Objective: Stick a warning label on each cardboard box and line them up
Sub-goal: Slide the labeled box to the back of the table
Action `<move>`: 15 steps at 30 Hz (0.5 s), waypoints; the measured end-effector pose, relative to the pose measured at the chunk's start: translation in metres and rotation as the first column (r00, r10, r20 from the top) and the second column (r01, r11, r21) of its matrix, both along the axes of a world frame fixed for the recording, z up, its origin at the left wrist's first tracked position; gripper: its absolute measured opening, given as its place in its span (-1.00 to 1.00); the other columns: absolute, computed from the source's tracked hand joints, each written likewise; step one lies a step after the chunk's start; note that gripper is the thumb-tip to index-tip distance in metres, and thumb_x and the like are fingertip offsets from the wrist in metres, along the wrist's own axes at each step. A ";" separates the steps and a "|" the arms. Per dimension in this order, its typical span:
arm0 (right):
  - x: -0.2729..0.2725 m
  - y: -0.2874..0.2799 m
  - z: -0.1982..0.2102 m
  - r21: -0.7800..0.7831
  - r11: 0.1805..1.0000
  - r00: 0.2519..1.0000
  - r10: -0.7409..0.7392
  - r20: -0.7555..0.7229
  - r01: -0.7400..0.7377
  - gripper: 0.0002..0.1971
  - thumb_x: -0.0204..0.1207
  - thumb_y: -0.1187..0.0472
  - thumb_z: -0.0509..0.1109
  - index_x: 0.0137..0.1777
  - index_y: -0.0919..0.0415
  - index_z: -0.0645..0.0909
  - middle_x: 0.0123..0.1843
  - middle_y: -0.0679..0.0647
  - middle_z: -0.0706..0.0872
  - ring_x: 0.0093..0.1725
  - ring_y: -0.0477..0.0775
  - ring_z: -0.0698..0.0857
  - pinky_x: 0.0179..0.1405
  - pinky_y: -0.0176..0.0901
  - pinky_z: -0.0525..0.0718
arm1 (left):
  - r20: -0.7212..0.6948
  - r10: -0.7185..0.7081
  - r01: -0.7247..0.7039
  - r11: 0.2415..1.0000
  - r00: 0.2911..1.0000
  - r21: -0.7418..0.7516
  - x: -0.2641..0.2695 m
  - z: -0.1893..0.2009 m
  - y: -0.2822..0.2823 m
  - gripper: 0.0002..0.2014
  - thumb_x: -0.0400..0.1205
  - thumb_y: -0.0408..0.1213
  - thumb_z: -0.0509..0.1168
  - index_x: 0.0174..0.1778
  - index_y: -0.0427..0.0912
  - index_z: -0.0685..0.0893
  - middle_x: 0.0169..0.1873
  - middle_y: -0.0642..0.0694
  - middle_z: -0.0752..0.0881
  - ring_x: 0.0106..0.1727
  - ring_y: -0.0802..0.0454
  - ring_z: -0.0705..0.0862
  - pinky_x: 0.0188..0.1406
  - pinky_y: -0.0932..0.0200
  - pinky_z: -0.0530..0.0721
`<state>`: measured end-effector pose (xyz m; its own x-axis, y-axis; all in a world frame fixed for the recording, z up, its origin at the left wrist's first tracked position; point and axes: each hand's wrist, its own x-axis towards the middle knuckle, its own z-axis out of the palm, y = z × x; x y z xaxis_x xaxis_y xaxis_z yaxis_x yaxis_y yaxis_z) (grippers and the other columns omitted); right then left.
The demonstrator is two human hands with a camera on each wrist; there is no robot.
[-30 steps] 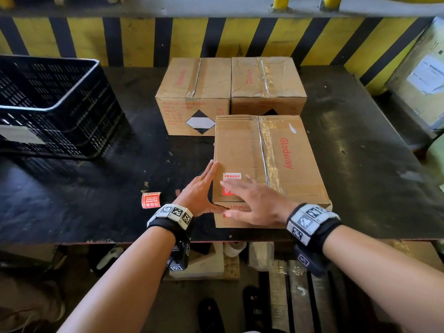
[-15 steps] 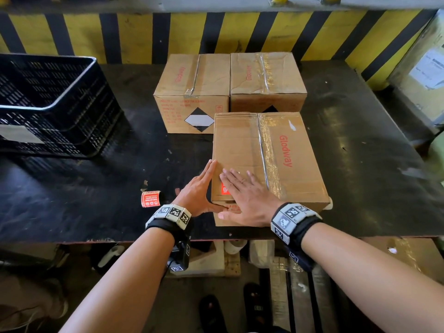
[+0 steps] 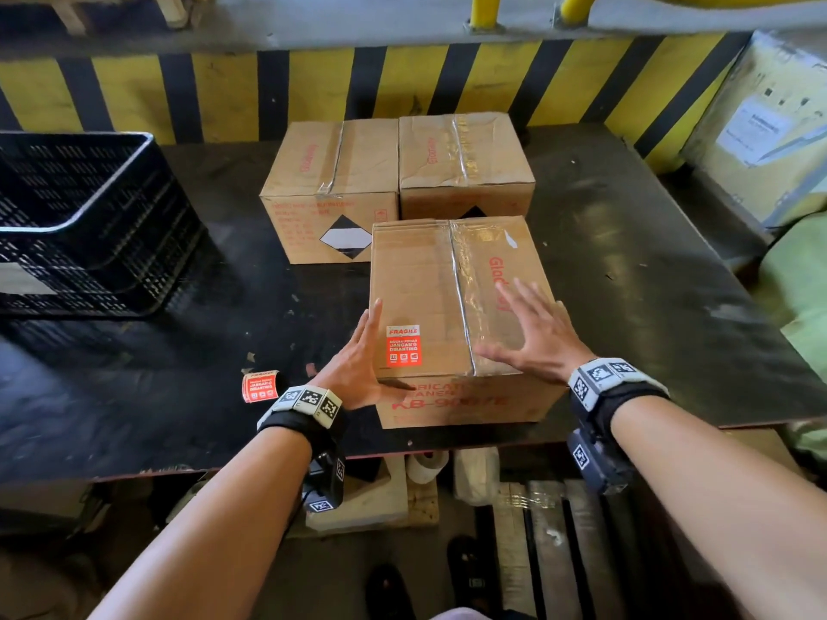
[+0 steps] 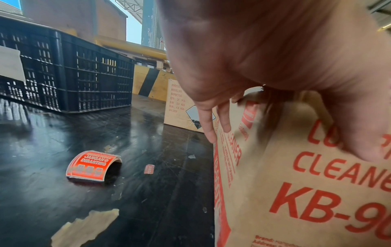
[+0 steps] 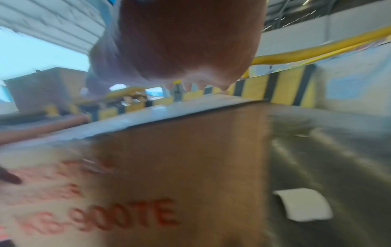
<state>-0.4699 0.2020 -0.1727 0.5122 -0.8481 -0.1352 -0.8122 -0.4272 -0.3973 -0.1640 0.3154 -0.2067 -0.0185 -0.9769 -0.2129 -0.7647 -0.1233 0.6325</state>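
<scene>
we record a black bench (image 3: 626, 279) backed by a yellow-and-black striped wall (image 3: 402, 82). a black slatted crate (image 3: 80, 226) stands at its left side. two taped cardboard boxes (image 3: 331, 190) (image 3: 465, 158) sit side by side, touching, toward the rear. a third box (image 3: 447, 306) stands in front of them at the near edge, right up against the rear pair. a red fragile label (image 3: 403, 345) lies flat on its top, at the near left corner. we note the left hand (image 3: 358, 364) flat against the box's left side, fingers (image 4: 208, 127) straight and released, thumb across the front face. the right hand (image 3: 537, 337) is over the right half of the top, fingers (image 3: 521, 302) spread and straight, grasping nothing; we cannot tell whether it touches the cardboard. a curled strip of red labels (image 4: 93, 166) lies on the bench left of the box, apart from it. a curled white backing paper (image 5: 304, 203) lies to its right.
</scene>
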 end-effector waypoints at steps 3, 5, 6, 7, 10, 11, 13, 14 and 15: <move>-0.038 0.005 -0.015 0.071 0.995 0.997 -0.073 -0.038 0.075 0.43 -0.06 -0.87 0.22 0.79 -0.32 -0.27 0.85 -0.07 -0.38 0.82 0.28 -0.32 0.70 0.63 -0.15 | 0.003 0.022 -0.022 1.000 1.000 0.014 -0.005 -0.001 -0.004 0.62 0.11 0.30 0.68 0.70 0.29 -0.54 0.84 0.02 -0.18 0.81 -0.18 0.17 0.65 -0.43 0.42; -0.050 0.010 -0.025 0.128 0.987 0.995 -0.099 0.000 0.098 0.47 -0.09 -0.79 0.40 0.78 -0.36 -0.27 0.83 -0.11 -0.44 0.83 0.34 -0.24 0.68 0.63 0.04 | 0.038 0.049 -0.050 0.999 0.998 0.022 -0.006 -0.003 -0.005 0.62 0.16 0.21 0.74 0.73 0.22 -0.52 0.84 0.01 -0.12 0.78 -0.16 0.24 0.64 -0.38 0.45; -0.053 0.011 -0.029 0.141 0.984 0.994 -0.109 0.023 0.105 0.46 -0.03 -0.68 0.54 0.78 -0.35 -0.25 0.82 -0.12 -0.44 0.84 0.35 -0.12 0.66 0.62 0.19 | 0.051 0.062 -0.063 0.998 0.997 0.022 -0.007 -0.003 -0.005 0.61 0.19 0.16 0.76 0.73 0.21 -0.51 0.84 0.00 -0.07 0.75 -0.15 0.29 0.63 -0.37 0.48; -0.054 0.012 -0.031 0.140 0.984 0.992 -0.118 0.040 0.112 0.44 0.04 -0.52 0.67 0.79 -0.35 -0.22 0.83 -0.11 -0.42 0.83 0.36 0.03 0.63 0.57 0.33 | 0.058 0.070 -0.072 0.997 0.996 0.019 -0.008 -0.003 -0.004 0.61 0.20 0.11 0.77 0.74 0.21 -0.50 0.83 -0.01 -0.03 0.73 -0.15 0.33 0.61 -0.35 0.51; -0.051 0.014 -0.036 0.120 0.984 0.987 -0.145 0.074 0.135 0.40 0.17 -0.21 0.80 0.80 -0.33 -0.18 0.86 -0.03 -0.31 0.74 0.38 0.31 0.56 0.41 0.48 | 0.046 0.094 -0.095 0.995 0.995 0.023 -0.013 -0.002 -0.004 0.58 0.25 -0.04 0.79 0.75 0.18 -0.47 0.80 -0.05 0.09 0.68 -0.14 0.40 0.57 -0.32 0.56; -0.050 0.014 -0.036 0.112 0.984 0.985 -0.147 0.085 0.137 0.40 0.17 -0.21 0.80 0.80 -0.34 -0.18 0.86 -0.01 -0.28 0.73 0.39 0.33 0.57 0.39 0.48 | 0.042 0.102 -0.103 0.994 0.994 0.023 -0.015 -0.001 -0.004 0.57 0.27 -0.09 0.79 0.76 0.16 -0.46 0.78 -0.05 0.13 0.67 -0.13 0.42 0.57 -0.31 0.57; -0.050 0.014 -0.036 0.101 0.986 0.985 -0.144 0.096 0.135 0.42 0.14 -0.27 0.79 0.81 -0.32 -0.18 0.87 0.03 -0.25 0.73 0.39 0.33 0.58 0.37 0.46 | 0.027 0.120 -0.121 0.992 0.992 0.030 -0.017 -0.001 -0.005 0.55 0.29 -0.16 0.78 0.77 0.13 -0.45 0.76 -0.06 0.19 0.66 -0.12 0.43 0.57 -0.27 0.57; -0.050 0.014 -0.036 0.099 0.986 0.985 -0.141 0.098 0.131 0.43 0.13 -0.29 0.79 0.81 -0.29 -0.18 0.87 0.05 -0.25 0.74 0.39 0.32 0.59 0.36 0.45 | 0.024 0.128 -0.129 0.991 0.991 0.030 -0.019 0.000 -0.004 0.55 0.30 -0.17 0.78 0.77 0.13 -0.45 0.75 -0.06 0.19 0.66 -0.12 0.43 0.58 -0.25 0.56; -0.049 0.014 -0.035 0.102 0.986 0.985 -0.140 0.105 0.130 0.44 0.12 -0.28 0.79 0.82 -0.26 -0.17 0.87 0.06 -0.25 0.74 0.38 0.31 0.60 0.34 0.45 | 0.024 0.135 -0.136 0.990 0.991 0.026 -0.021 0.000 -0.004 0.55 0.30 -0.17 0.78 0.77 0.12 -0.45 0.76 -0.05 0.16 0.67 -0.11 0.42 0.59 -0.24 0.55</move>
